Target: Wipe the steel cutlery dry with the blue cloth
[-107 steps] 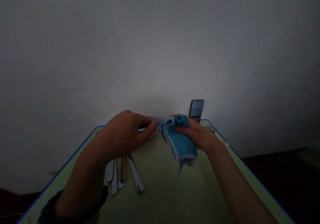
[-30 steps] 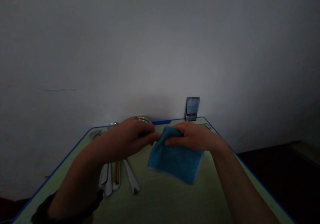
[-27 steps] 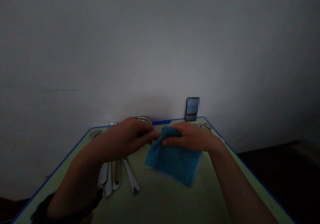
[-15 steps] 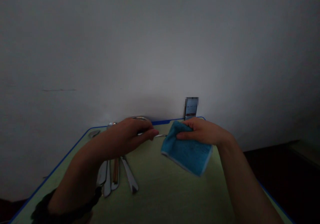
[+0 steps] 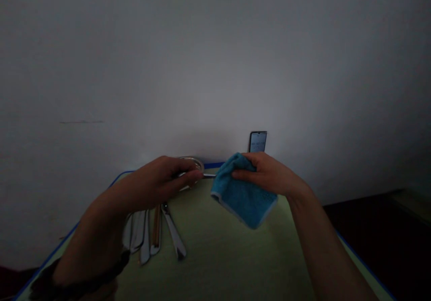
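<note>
My left hand (image 5: pixel 161 182) is closed round the handle of a thin metal utensil (image 5: pixel 209 175) held above the pale green table (image 5: pixel 218 256). Its free end disappears into a blue cloth (image 5: pixel 242 195), which my right hand (image 5: pixel 266 173) grips bunched at the top; the rest of the cloth hangs down. The utensil's head is hidden inside the cloth, so its kind is unclear.
Several pieces of cutlery (image 5: pixel 151 233) lie side by side on the table below my left wrist. A metal bowl (image 5: pixel 191 163) sits at the far edge. A phone (image 5: pixel 257 141) leans against the grey wall. The table has a blue rim (image 5: pixel 360 260).
The cloth was spread open over the utensil, then pulled right off it; now it is bunched again round the utensil's end. Both hands have risen slightly.
</note>
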`<state>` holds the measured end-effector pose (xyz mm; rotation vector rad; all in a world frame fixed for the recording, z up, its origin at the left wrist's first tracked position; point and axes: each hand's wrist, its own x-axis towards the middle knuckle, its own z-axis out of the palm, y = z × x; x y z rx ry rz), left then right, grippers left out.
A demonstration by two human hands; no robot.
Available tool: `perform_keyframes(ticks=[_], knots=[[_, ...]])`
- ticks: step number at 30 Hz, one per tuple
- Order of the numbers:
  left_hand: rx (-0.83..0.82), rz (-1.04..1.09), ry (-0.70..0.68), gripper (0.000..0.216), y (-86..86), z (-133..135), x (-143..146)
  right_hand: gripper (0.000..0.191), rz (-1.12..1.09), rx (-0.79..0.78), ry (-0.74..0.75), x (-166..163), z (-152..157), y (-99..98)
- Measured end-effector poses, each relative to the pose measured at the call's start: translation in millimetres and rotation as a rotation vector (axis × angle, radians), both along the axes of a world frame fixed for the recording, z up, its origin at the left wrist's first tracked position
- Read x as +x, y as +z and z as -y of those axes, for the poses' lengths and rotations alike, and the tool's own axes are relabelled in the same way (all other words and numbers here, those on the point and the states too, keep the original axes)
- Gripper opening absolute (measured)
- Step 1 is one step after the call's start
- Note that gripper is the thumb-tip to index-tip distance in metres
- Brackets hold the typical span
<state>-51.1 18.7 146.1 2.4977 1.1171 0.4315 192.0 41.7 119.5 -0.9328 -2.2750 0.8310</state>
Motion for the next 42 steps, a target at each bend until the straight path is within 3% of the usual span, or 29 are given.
perform_keyframes(ticks=[6, 11, 16, 19, 21, 24, 31, 35, 38, 42], knots=[[0.021, 0.01, 0.019, 0.031, -1.0, 0, 2, 0.027, -0.041, -0.176, -0.053, -3, 4, 1.4], [0.098, 0.025, 0.146, 0.031, 1.7, -2, 0, 0.032, -0.382, -0.218, -0.297, -15, -1, -8.0], [0.129, -0.005, 0.27, 0.034, 2.6, -4, -7, 0.026, -0.854, -0.663, -0.187, -35, -2, -16.4], [0.101, -0.012, 0.28, 0.035, 2.6, -5, -11, 0.023, -0.943, -0.777, -0.154, -39, 2, -17.3], [0.062, 0.002, 0.251, 0.034, 3.7, -3, -13, 0.025, -0.881, -0.752, -0.112, -36, 3, -17.7], [0.018, 0.024, 0.204, 0.034, 7.0, 0, -14, 0.029, -0.673, -0.585, -0.085, -26, 3, -18.6], [-0.059, 0.003, 0.151, 0.03, 12.3, 1, -15, 0.031, -0.201, -0.136, -0.156, -22, 2, -12.5], [-0.043, -0.022, 0.169, 0.032, 7.7, -2, -16, 0.032, -0.121, 0.107, -0.284, -28, 5, -7.8], [-0.005, 0.022, 0.17, 0.033, 5.0, -2, -11, 0.036, -0.17, 0.148, -0.373, -27, 4, -6.9], [0.02, 0.111, 0.185, 0.034, 4.5, 2, -1, 0.041, -0.243, -0.032, -0.344, -17, 1, -7.9]])
